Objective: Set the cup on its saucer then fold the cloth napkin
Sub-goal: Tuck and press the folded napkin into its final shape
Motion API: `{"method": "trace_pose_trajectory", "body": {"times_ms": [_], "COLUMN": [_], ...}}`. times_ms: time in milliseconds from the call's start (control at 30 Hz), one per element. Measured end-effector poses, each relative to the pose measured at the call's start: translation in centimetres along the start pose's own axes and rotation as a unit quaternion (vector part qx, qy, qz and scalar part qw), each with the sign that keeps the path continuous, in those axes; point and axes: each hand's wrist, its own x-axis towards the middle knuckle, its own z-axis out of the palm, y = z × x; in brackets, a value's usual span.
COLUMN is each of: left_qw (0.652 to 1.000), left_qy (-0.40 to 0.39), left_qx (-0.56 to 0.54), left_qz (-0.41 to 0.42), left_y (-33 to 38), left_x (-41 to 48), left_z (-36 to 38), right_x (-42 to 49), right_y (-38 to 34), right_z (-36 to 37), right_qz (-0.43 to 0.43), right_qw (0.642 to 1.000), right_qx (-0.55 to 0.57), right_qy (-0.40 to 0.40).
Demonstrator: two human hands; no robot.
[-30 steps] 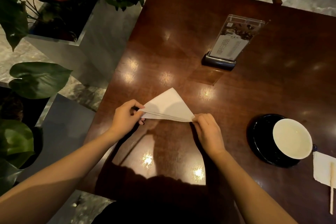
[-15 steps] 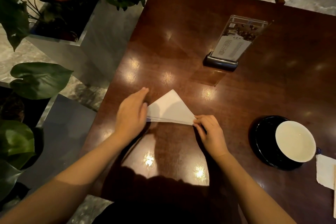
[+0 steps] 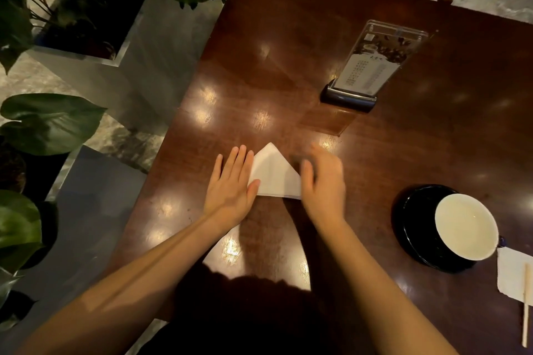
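the cloth napkin (image 3: 274, 174) is lying flat on the dark wooden table (image 3: 288, 52) as a white triangle, its apex pointing away from the person and its long folded edge running along the near side. the left hand (image 3: 232, 183) is resting palm down with fingers straight and close together, covering the napkin's left corner; the thumb is spreading out to the right and lying over the cloth near the bottom edge. nothing is being pinched here — the hand is flat and spread, pressing rather than gripping. the left forearm is reaching in from the lower left, running diagonally up to the wrist.

the right hand (image 3: 323, 181) is sitting at the napkin's right corner, its outline smeared by motion blur. its fingers are pointing away from the person and appear loosely extended over the right edge of the cloth, but whether they are pinching the corner or just lying on it is something i cannot tell from the blur. the right forearm is coming in from the lower right, angling up toward the napkin.

well to the right, the cup (image 3: 465, 226) — white inside — is sitting on its black saucer (image 3: 412, 228), shifted toward the saucer's right side. just beyond it at the table's right edge, a small white paper napkin (image 3: 512, 274) is lying with a thin wooden stick (image 3: 526, 305) on it. a clear menu stand (image 3: 375, 63) is standing farther back on the table.
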Motion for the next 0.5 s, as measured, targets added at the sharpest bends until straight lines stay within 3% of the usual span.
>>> {"method": "trace_pose_trajectory", "body": {"times_ms": [67, 167, 267, 500], "left_qw": [1.0, 1.0, 0.999, 0.999], "left_qy": [0.002, 0.0, 0.002, 0.013], "left_qx": [-0.008, -0.003, -0.029, -0.024], "left_qz": [0.001, -0.007, -0.034, -0.024], "left_y": [0.0, 0.1, -0.2, -0.8], "left_x": [0.0, 0.0, 0.1, 0.2], "left_z": [0.0, -0.1, 0.1, -0.1], "right_x": [2.2, 2.6, 1.2, -1.1], "right_y": [-2.9, -3.4, -1.0, 0.7], "right_z": [2.9, 7.3, 8.4, 6.9], "right_qz": [-0.056, -0.097, -0.1, -0.068], "right_qw": [0.994, 0.958, 0.944, 0.95], "right_qx": [-0.026, -0.163, -0.235, -0.255], "right_qy": [-0.087, -0.216, -0.21, -0.168]}}
